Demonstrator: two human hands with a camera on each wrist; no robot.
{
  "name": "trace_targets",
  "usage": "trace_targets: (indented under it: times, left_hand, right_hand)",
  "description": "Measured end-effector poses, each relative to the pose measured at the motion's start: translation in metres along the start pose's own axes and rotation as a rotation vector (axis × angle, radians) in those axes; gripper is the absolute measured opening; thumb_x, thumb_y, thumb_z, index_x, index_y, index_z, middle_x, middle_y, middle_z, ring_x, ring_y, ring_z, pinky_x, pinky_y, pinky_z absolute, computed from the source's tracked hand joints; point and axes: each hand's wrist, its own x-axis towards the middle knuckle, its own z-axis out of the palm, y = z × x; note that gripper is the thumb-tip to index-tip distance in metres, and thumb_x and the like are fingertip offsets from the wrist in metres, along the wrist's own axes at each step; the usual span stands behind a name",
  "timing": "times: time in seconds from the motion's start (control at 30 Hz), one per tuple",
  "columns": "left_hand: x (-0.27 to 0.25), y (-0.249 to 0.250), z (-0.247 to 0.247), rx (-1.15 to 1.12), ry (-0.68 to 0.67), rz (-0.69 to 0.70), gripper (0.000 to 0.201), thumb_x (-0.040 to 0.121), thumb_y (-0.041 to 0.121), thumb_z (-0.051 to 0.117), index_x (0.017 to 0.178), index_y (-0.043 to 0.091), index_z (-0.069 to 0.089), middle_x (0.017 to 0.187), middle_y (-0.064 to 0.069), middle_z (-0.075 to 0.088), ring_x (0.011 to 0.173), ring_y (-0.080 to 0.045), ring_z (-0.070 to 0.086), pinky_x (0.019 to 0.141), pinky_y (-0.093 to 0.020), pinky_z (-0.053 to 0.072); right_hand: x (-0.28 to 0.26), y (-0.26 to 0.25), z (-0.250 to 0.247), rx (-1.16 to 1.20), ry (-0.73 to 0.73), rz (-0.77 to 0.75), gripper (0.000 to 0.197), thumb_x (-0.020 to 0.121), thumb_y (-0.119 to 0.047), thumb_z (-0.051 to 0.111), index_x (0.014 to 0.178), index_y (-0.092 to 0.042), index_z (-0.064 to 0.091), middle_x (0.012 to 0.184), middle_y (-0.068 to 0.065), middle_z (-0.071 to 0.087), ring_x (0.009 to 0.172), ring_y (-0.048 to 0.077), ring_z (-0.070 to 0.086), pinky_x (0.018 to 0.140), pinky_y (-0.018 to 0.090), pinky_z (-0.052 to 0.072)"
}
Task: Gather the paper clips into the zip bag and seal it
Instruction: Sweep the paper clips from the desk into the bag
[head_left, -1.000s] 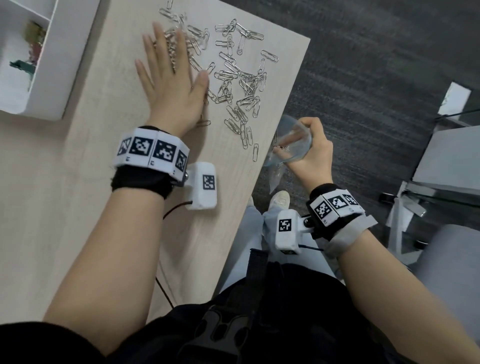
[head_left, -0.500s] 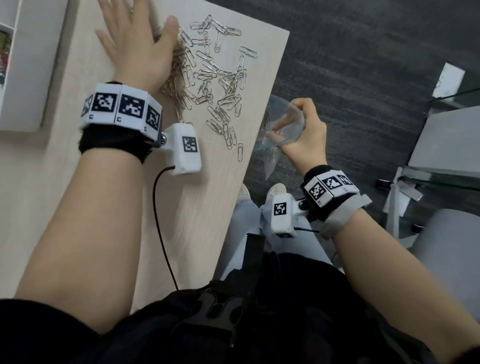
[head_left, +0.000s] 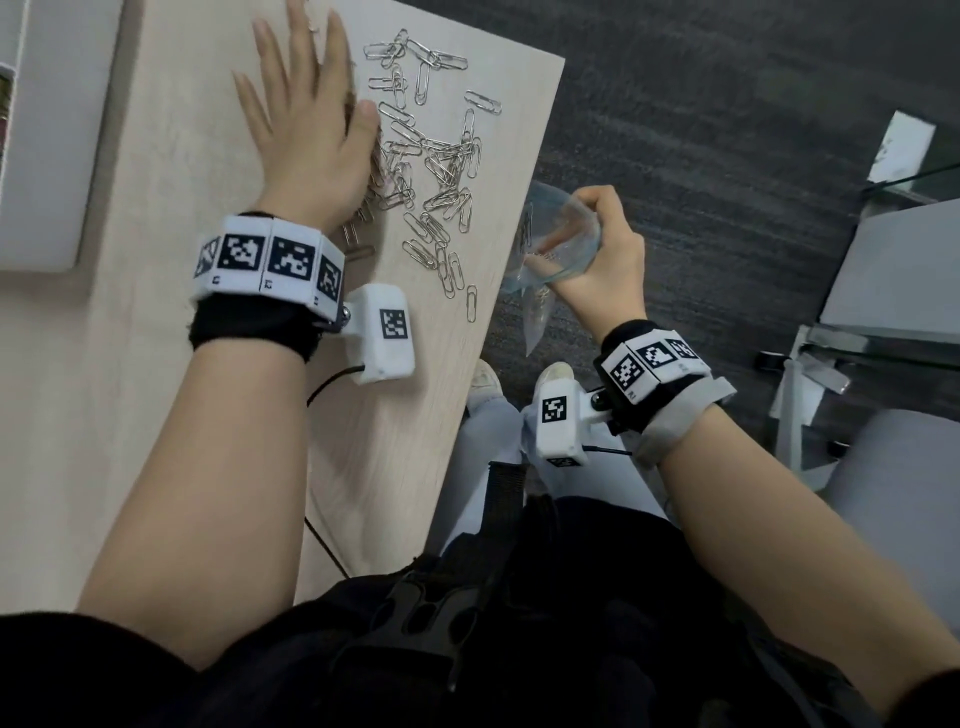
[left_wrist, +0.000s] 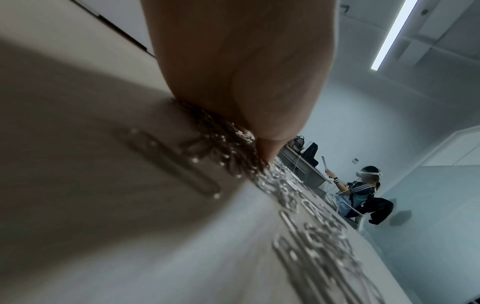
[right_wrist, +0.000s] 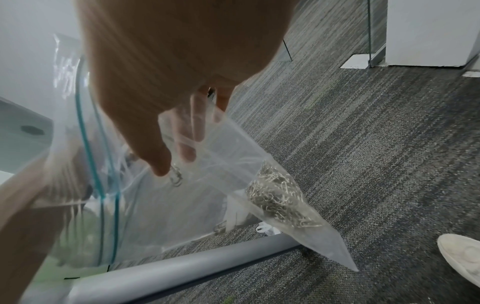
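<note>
Several silver paper clips (head_left: 436, 171) lie scattered on the light wooden table (head_left: 156, 415) near its right edge. My left hand (head_left: 306, 130) lies flat with straight fingers, its thumb side against the left of the pile; the left wrist view shows clips (left_wrist: 226, 144) bunched under the palm (left_wrist: 233, 61). My right hand (head_left: 602, 249) grips the clear zip bag (head_left: 561, 228) just off the table edge, mouth held open toward the table. In the right wrist view the zip bag (right_wrist: 207, 195) hangs down with a clump of clips (right_wrist: 278, 197) in its lower corner.
A white tray (head_left: 57, 130) sits on the table at the far left. Dark carpet (head_left: 727, 130) lies beyond the table edge, with my shoes (head_left: 556, 374) below the bag. Grey furniture (head_left: 893, 270) stands to the right. Another person (left_wrist: 363, 189) sits far off.
My left hand has slid nearer and rightward, pressing the clips into a tighter pile toward the table edge. The right hand still holds the bag in the same place beside the edge.
</note>
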Motion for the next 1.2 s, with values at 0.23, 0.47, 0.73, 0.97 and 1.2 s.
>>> trace_targets:
  times: [0.23,0.47,0.73,0.97,1.2]
  left_hand:
    - [-0.023,0.012,0.005,-0.311,0.207,0.085,0.040,0.092,0.024,0.046,0.129,0.011,0.051,0.145,-0.005,0.042,0.142,-0.025,0.023,0.119,-0.038,0.014]
    - [0.020,0.023,-0.002,-0.194,0.249,0.032,0.044,0.088,0.034,0.046,0.124,0.010,0.053,0.142,-0.009,0.040,0.136,-0.023,0.030,0.112,-0.025,0.023]
    - [0.002,0.031,-0.001,-0.149,0.189,0.063,0.015,0.079,0.032,0.057,0.086,0.022,0.067,0.098,-0.003,0.062,0.104,-0.024,0.051,0.092,-0.039,0.042]
    - [-0.002,0.058,0.000,-0.156,0.183,0.199,0.034,0.080,0.036,0.056,0.111,0.026,0.062,0.121,0.001,0.054,0.118,-0.022,0.042,0.089,-0.029,0.027]
    - [0.003,0.076,0.013,-0.136,0.166,0.301,0.015,0.085,0.029,0.059,0.096,0.021,0.068,0.109,0.000,0.059,0.111,-0.022,0.044,0.090,-0.031,0.030]
  right_hand:
    - [0.000,-0.003,-0.001,-0.012,-0.011,-0.022,0.047,0.063,-0.043,0.072,0.099,-0.025,0.048,0.084,0.002,0.071,0.076,0.023,0.071,0.075,0.043,0.057]
    - [-0.001,0.000,-0.005,-0.006,-0.011,0.005,0.049,0.063,-0.047,0.071,0.100,-0.026,0.046,0.084,0.007,0.073,0.078,0.023,0.070,0.076,0.042,0.057]
    - [-0.002,0.000,-0.004,-0.010,-0.004,0.011,0.049,0.063,-0.048,0.072,0.098,-0.027,0.046,0.084,0.007,0.073,0.078,0.023,0.071,0.077,0.042,0.056]
    - [-0.003,0.003,-0.007,-0.009,0.003,0.010,0.045,0.063,-0.044,0.075,0.096,-0.034,0.046,0.085,0.006,0.073,0.081,0.021,0.070,0.078,0.039,0.055]
    - [-0.008,0.003,-0.013,-0.019,0.009,-0.001,0.044,0.063,-0.047,0.074,0.094,-0.041,0.043,0.086,0.006,0.073,0.082,0.021,0.069,0.080,0.038,0.054]
